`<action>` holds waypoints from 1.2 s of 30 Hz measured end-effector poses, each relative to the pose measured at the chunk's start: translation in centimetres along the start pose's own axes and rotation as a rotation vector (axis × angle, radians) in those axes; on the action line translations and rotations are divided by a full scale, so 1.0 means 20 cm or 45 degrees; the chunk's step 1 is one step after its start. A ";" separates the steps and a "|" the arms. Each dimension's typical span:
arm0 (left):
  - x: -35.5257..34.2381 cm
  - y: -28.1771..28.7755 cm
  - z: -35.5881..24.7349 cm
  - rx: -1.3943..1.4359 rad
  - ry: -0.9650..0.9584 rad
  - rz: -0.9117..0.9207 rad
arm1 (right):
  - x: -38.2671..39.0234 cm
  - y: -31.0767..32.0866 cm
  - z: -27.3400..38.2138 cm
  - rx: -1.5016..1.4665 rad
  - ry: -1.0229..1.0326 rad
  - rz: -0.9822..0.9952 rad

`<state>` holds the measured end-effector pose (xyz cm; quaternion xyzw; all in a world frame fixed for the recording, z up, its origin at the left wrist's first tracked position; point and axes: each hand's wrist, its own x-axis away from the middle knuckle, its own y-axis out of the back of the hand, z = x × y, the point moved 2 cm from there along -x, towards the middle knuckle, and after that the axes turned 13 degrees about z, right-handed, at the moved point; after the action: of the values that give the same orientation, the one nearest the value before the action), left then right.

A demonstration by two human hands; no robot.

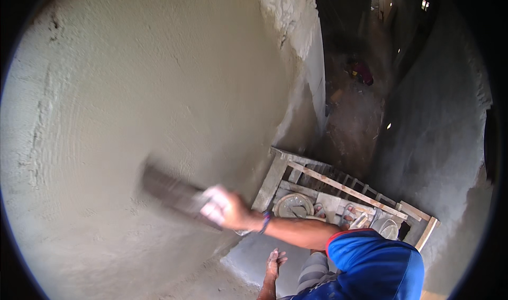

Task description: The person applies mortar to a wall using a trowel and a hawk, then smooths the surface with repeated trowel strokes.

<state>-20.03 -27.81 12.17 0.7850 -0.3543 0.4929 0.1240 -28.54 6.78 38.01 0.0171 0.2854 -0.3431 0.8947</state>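
My right hand (225, 207) is closed around a long dark plastering float (172, 191), blurred by motion. The float lies against or very near the wet grey plaster wall (159, 88); I cannot tell whether it touches. A blue sleeve with red trim covers my right upper arm, and a dark band circles the wrist. Lower down, my left hand (275, 262) hangs open, fingers apart and smeared with plaster, holding nothing. Below my right forearm, a round tub of mortar (293, 206) stands on the scaffold with what looks like a trowel in it.
I stand on a wooden scaffold platform (330, 200) framed by timber rails (344, 188). A pale bucket (389, 228) sits at its right. Beyond lies a dim, lower floor with a crouching person in dark red (361, 71). Another grey wall (434, 125) rises on the right.
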 end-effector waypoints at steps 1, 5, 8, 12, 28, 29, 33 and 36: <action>0.01 -0.02 0.03 0.000 0.011 0.013 | 0.05 0.15 -0.17 0.166 0.044 -0.406; 0.06 0.00 0.18 -0.036 0.127 0.003 | 0.40 0.69 -0.97 -1.226 -1.058 -1.107; 0.09 0.06 0.30 -0.023 0.230 -0.029 | 0.54 0.94 -1.49 -1.435 -1.115 -1.079; 0.07 0.17 0.42 0.050 0.265 -0.068 | 0.44 1.00 -1.79 -1.427 -1.117 -1.039; 0.03 0.15 0.25 0.114 0.048 -0.002 | -0.55 0.42 -0.15 -0.233 -0.320 -0.538; 0.03 0.14 0.25 0.103 0.045 0.014 | -0.58 0.35 -0.04 0.009 -0.213 -0.513; 0.03 0.14 0.22 0.035 0.060 0.002 | -0.48 -0.08 0.21 0.295 0.033 -0.143; 0.02 0.13 0.21 -0.017 0.077 0.008 | -0.26 -0.42 0.22 0.340 0.220 0.133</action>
<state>-18.84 -32.04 10.07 0.7677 -0.3562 0.5144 0.1382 -34.64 2.54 45.85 0.1802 0.3119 -0.3282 0.8732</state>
